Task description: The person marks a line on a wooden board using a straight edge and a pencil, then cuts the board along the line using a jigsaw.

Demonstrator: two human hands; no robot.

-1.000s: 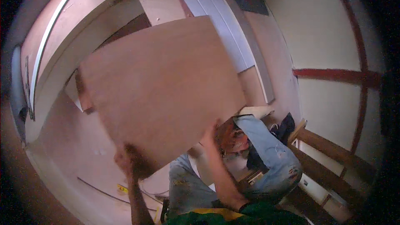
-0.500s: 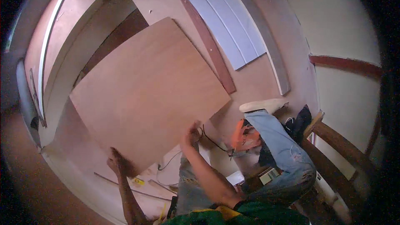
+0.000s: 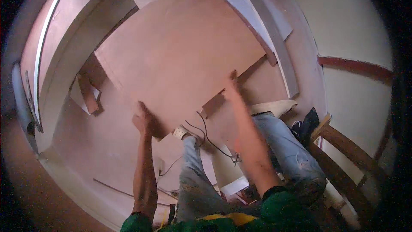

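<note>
Head view shows me the brown board (image 3: 184, 47) left of the grey plank (image 3: 280, 56). The right hand (image 3: 230, 84), nearer that plank, and left hand (image 3: 145, 122), farther off, pinch the board's edges; I can't see fingers underneath.

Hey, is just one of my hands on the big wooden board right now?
No, the left hand and the right hand are both at edges of the board.

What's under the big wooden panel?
Under the wooden panel, a brown wood piece peeks out at the near edge, a reddish plank at the right. Anything farther under is covered.
</note>
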